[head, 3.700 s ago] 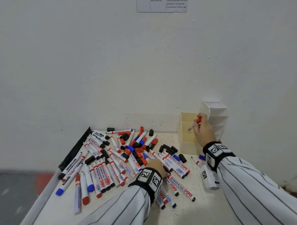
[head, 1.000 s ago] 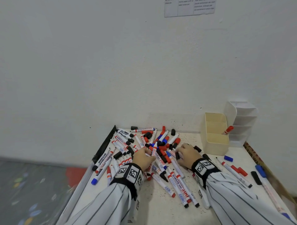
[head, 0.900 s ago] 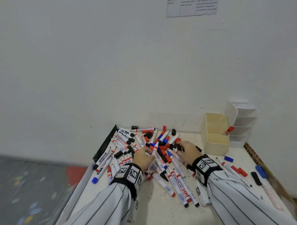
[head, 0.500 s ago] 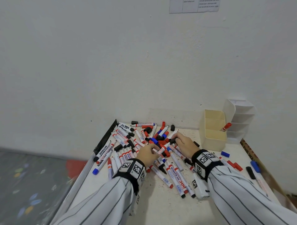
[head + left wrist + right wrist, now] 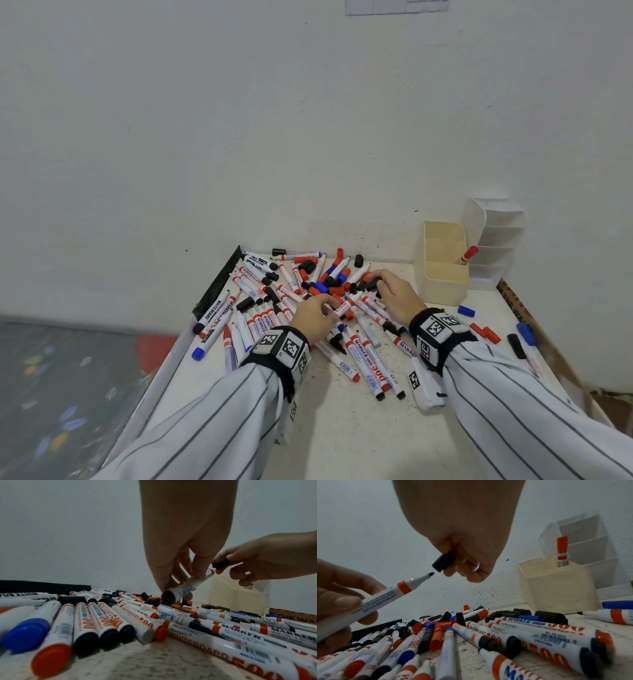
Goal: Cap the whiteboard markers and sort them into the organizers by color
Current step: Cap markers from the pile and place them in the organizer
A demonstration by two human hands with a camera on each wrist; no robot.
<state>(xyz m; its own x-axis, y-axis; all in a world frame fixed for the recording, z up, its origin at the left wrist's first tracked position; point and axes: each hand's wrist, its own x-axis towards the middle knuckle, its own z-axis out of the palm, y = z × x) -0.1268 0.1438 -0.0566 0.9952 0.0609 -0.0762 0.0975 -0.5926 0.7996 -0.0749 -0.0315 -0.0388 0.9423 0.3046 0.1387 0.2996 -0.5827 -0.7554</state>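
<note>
left hand grasping one uncapped marker, right hand pinching one black cap

1. White painted wall behind everything, pretty plain, with little dark specks low down near the table.
2. Bottom edge of a printed paper sheet stuck up top, text too small to read.
3. Brown cardboard strip along the table's right edge, has printed letters.
4. Grey floor on the left with colourful paint-like blotches.
</note>
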